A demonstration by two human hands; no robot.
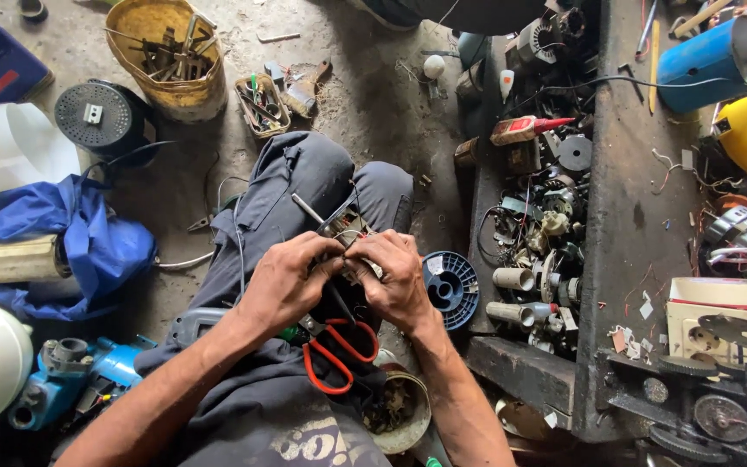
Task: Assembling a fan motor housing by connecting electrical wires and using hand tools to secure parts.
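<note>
we see both hands pressed together over the lap, fingers curled tight around a small metal part (349, 227) with wires, which sits between them just above the knees. the left hand (285, 281) closes on it from the left side, thumb and forefingers pinching near its top, and the right hand (395, 278) clamps the other side, fingertips bent inward and touching the left hand's. most of the part is hidden by the fingers, so we cannot tell its exact shape. a thin metal rod (309, 208) sticks out from the grip up and to the left.

just below the hands, on the grey trousers (304, 173), lie red-handled scissors (336, 350), blades tucked under the wrists. beside the right hand, on the floor, stands a blue plastic spool (451, 290). below the scissors sits a round tin (399, 411) with rusty bits inside.

further out, to the right, we see a dark wooden tray (525, 372) crowded with small motor parts and wires. at the top left stands a yellow basket (166, 56) of tools, with a black round grille (97, 112) beside it. a blue bag (88, 233) lies at the left, and a blue pump (71, 376) rests near the left elbow.
</note>
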